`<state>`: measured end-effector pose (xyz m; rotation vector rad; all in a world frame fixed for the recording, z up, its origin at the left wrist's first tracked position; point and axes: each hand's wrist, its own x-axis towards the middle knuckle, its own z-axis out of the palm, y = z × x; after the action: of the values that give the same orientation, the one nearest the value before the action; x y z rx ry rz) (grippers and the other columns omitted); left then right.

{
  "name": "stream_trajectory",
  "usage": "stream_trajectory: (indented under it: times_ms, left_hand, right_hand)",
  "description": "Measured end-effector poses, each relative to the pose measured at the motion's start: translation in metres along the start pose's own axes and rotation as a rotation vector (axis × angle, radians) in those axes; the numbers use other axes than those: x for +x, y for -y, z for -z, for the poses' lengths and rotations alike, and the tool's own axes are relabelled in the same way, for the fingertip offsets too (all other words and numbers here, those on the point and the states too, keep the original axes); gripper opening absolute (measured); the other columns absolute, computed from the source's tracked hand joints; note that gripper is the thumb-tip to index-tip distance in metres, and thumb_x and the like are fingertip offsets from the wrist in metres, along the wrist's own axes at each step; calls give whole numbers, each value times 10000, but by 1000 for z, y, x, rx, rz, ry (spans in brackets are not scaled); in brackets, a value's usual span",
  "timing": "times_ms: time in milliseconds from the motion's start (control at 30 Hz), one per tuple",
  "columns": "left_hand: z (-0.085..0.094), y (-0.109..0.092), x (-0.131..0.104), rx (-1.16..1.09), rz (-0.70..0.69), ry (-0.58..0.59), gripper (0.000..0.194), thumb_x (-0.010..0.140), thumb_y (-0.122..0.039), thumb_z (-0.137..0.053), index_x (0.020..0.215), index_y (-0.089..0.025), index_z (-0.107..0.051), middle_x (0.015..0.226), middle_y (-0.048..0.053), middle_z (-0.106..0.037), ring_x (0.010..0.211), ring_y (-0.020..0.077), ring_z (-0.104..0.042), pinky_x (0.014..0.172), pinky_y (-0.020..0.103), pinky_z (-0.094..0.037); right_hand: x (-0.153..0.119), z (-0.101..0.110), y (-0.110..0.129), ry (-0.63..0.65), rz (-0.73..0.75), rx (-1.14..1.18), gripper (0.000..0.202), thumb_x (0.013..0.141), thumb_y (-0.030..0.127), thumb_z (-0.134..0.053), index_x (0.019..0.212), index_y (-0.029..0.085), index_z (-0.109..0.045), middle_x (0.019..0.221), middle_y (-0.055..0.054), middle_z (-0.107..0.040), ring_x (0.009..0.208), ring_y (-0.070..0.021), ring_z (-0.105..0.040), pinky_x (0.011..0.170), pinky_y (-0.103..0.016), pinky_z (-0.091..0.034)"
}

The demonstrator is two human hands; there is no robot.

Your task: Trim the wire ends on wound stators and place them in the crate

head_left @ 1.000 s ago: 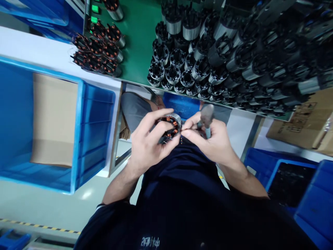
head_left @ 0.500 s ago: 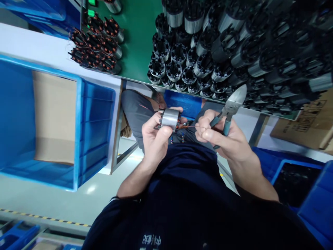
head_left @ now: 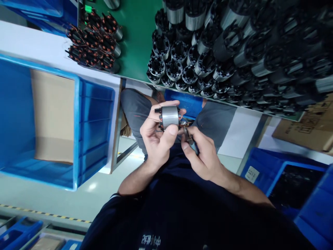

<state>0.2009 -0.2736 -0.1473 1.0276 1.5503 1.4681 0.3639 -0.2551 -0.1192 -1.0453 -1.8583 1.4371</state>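
Observation:
My left hand (head_left: 157,139) is closed around a motor stator (head_left: 170,115), a silvery metal ring with black slotted ends and some copper wire showing. It lies on its side above my lap, thumb pressed on the near part of the ring. In my right hand (head_left: 203,151) is a pair of cutting pliers (head_left: 191,140), gripped with the jaws toward the stator's right end. The jaw tips are close to the copper wire there; whether they touch it I cannot make out. My right fingers partly hide the handles.
Rows of unwound stators (head_left: 189,74) crowd the right of the green bench (head_left: 135,41). Copper-wound stators (head_left: 95,41) stand grouped at its left. A blue crate (head_left: 95,125) with cardboard inside is at left. Another blue bin (head_left: 256,166) and a cardboard box (head_left: 304,128) are at right.
The pliers have turned from pointing up and away to pointing at the stator. My right hand has moved left, up to the stator's right end, and no longer pinches the wire.

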Motion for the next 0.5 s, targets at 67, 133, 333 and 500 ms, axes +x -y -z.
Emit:
stream_trajectory:
  times_ms: [67,133,333,500]
  left_hand:
    - [0,-1,-1,-14,-22,8,457,1114,-771,-676,1225,-333,-740,1517,87,-787,1245,350,-881,1016,543,-759]
    - [0,0,-2,-16,-35,15,441,1119,-765,-672,1211,-338,-732,1513,80,-782,1240,348,-882,1017,554,-758]
    - [-4,3,-4,120,11,-2,602,1103,-888,-552,1211,-317,-710,1523,111,-783,1237,339,-876,1005,540,-758]
    - [24,15,3,-49,21,-131,415,1127,-720,-699,1271,-334,-746,1455,66,-842,1190,286,-891,993,466,-764]
  right_hand:
    - [5,-1,0,-23,2,-1,76,1162,204,-597,1233,211,-624,1023,-56,-683,900,-184,-655,948,-363,-625]
    - [8,-1,1,-18,26,-4,49,1152,194,-597,1193,217,-607,1010,-54,-668,890,-183,-647,924,-356,-623]
    - [11,-2,-1,-27,61,35,140,1088,99,-621,1155,215,-660,841,37,-560,665,-99,-508,703,-247,-512]
    - [6,8,-23,33,-124,93,248,1184,187,-601,1333,231,-793,803,57,-590,657,-85,-530,710,-262,-473]
